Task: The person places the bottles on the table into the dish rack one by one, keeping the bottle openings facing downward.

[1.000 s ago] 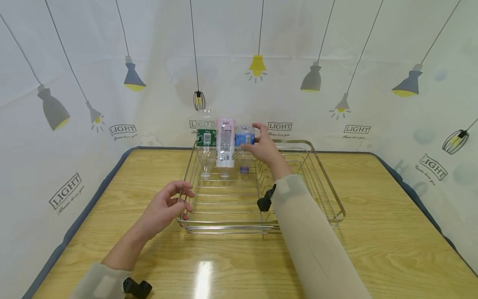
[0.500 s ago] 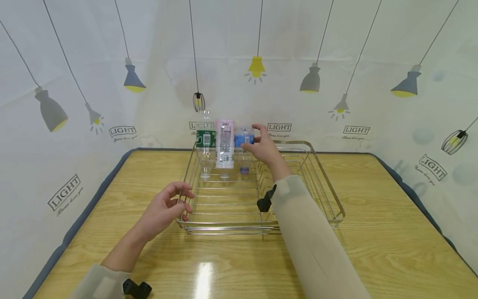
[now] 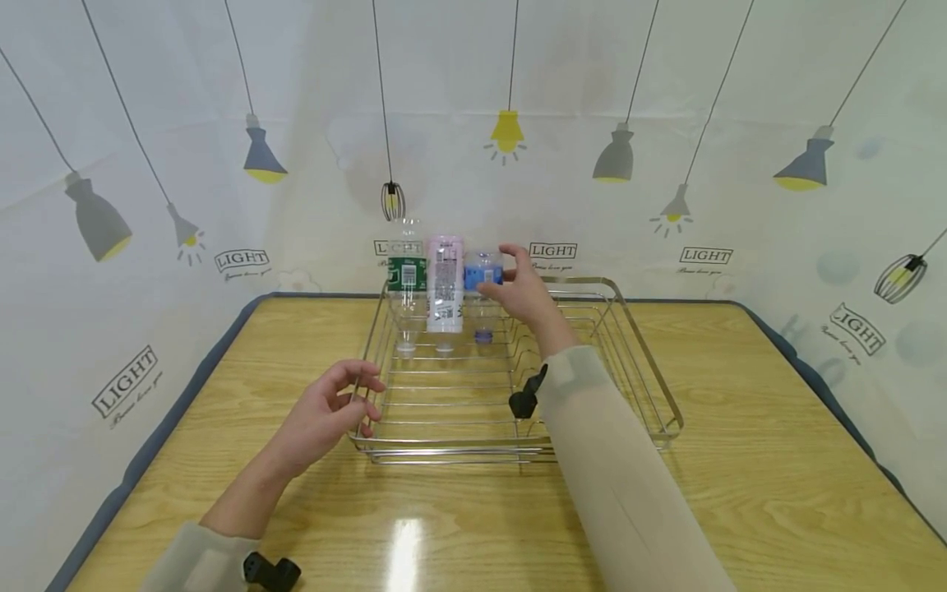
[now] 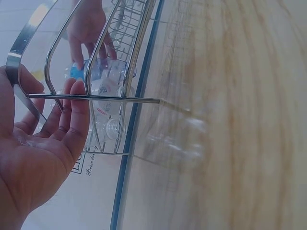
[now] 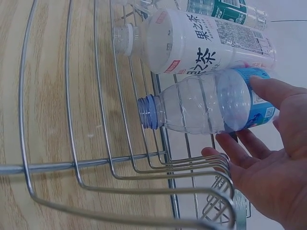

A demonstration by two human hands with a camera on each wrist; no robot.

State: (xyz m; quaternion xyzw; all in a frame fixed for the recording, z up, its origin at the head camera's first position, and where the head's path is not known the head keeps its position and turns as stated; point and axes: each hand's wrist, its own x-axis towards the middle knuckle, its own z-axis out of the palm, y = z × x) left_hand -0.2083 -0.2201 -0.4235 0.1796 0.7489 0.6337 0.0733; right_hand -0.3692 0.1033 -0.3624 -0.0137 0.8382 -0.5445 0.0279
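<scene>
My right hand (image 3: 524,289) holds a clear plastic bottle with a blue label (image 5: 206,103), thumb on one side and fingers on the other. It is upside down, its open neck over the wires of the metal dish rack (image 3: 451,444). Left of it, two more bottles stand neck down in the rack: a white and pink labelled bottle (image 3: 445,288) and a clear bottle with a green label (image 3: 407,275). At the rack's left front corner, my left hand (image 3: 325,419) grips the rim, fingers curled over the wires, as the left wrist view also shows.
The rack stands on a wood-grain table (image 3: 755,460). Behind and beside the table hangs a pale cloth (image 3: 318,123) printed with lamps. Bent wire dividers (image 5: 192,177) rise in the rack, close to my right hand.
Both hands and the bottles hold their places in the rack. Only the head view shifts very slightly.
</scene>
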